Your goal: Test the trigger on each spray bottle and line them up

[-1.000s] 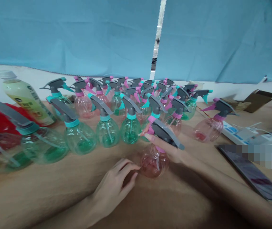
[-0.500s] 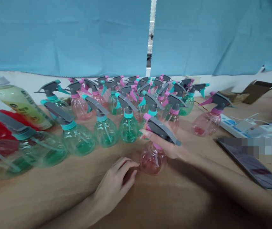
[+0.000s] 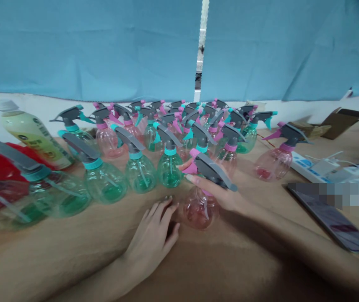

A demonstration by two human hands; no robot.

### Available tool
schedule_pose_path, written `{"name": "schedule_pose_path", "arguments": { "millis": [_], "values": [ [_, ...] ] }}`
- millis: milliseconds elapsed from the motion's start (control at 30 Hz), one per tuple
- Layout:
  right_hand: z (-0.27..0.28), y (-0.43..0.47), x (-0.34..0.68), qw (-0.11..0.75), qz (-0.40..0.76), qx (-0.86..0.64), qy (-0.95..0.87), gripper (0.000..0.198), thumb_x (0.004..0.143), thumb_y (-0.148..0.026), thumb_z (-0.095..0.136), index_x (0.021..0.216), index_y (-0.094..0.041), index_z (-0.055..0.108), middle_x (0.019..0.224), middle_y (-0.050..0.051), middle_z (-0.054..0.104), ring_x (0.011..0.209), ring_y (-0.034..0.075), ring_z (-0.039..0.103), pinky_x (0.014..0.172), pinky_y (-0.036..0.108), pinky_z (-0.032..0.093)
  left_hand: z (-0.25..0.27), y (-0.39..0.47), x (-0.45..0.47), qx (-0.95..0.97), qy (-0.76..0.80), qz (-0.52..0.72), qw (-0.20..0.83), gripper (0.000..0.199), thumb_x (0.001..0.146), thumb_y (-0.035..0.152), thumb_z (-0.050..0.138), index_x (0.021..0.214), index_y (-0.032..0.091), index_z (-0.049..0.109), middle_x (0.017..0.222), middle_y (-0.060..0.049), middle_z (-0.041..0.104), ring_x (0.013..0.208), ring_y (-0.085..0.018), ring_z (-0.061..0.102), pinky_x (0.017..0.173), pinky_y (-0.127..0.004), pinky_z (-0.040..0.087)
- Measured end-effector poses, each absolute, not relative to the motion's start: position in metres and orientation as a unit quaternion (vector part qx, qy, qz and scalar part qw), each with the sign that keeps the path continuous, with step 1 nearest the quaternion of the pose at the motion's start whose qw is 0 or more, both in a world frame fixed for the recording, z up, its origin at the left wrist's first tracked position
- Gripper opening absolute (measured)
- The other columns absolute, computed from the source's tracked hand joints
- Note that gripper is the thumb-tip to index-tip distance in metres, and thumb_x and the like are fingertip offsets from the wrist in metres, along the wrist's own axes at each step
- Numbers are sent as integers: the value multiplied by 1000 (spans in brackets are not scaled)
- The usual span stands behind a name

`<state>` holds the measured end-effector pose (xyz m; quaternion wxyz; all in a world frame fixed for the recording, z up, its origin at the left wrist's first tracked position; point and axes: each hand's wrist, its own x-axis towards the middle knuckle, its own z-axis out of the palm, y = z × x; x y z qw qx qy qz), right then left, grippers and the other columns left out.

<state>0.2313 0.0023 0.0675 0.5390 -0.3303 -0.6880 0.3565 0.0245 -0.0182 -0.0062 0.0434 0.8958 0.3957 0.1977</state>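
Note:
A pink spray bottle (image 3: 201, 209) with a grey and pink trigger head stands upright on the table. My right hand (image 3: 219, 188) is closed round its neck below the head, the thumb side and a finger near the pink trigger. Just left of that bottle, my left hand (image 3: 152, 228) rests on the table, holding nothing, its fingers loosely bent and apart. Behind the hands, a green spray bottle (image 3: 170, 170) and another green spray bottle (image 3: 141, 174) are closest. A single pink spray bottle (image 3: 274, 163) stands off to the right.
Several more pink and green spray bottles crowd the back of the table (image 3: 81, 260). At left are a drink bottle (image 3: 37, 138) and a red bag (image 3: 16, 155). To the right lie a power strip (image 3: 308, 165), a dark flat-screened device (image 3: 330, 222) and an opened cardboard box (image 3: 343, 123).
My left hand's fingers have spread and shifted slightly left, away from the pink spray bottle. My right hand stays on its neck, one finger now reaching forward by the trigger.

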Motion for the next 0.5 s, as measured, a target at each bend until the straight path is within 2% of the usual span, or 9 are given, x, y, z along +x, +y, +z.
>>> {"name": "schedule_pose_path", "arguments": {
  "millis": [300, 500],
  "values": [
    [66, 3, 232, 539, 353, -322, -693, 31, 84, -31, 61, 115, -28, 58, 103, 2, 64, 96, 17, 61, 90, 36, 47, -4, -17, 25, 902, 385, 191, 33, 33, 90, 19, 46, 123, 15, 48, 128, -14, 52, 118, -29, 49, 94, -48, 43],
    [64, 2, 231, 544, 358, -327, -685, 22, 84, -32, 62, 105, -27, 63, 105, 2, 65, 99, 18, 61, 90, 37, 48, -3, -19, 26, 903, 384, 190, 26, 33, 90, 18, 47, 122, 14, 51, 128, -15, 53, 119, -30, 49, 94, -48, 44]
  ]
}}
